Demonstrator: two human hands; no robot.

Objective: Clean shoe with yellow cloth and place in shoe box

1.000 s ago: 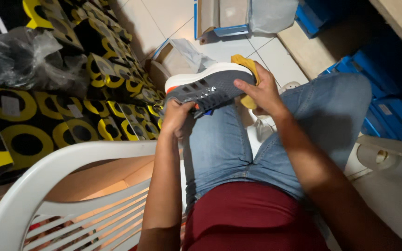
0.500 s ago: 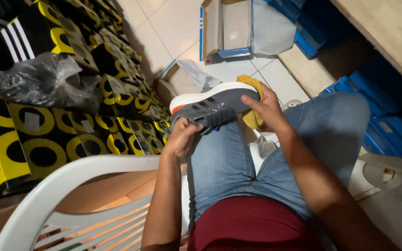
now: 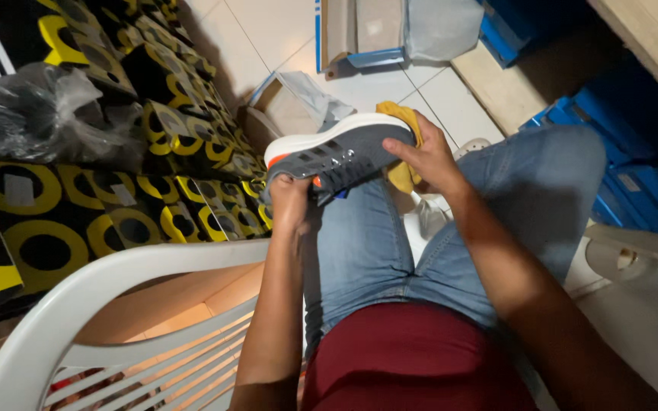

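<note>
Left hand point(image 3: 291, 199) gripping grey sneaker point(image 3: 340, 156), right hand point(image 3: 429, 156) pressing yellow cloth point(image 3: 399, 144) (open box point(image 3: 287, 106) behind)

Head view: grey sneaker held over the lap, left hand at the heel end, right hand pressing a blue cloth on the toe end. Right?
Not quite. The cloth is yellow, not blue, as the head view shows. The rest stands: the grey sneaker is over the lap, the left hand at its heel end, the right hand pressing the cloth at its toe end.
</note>
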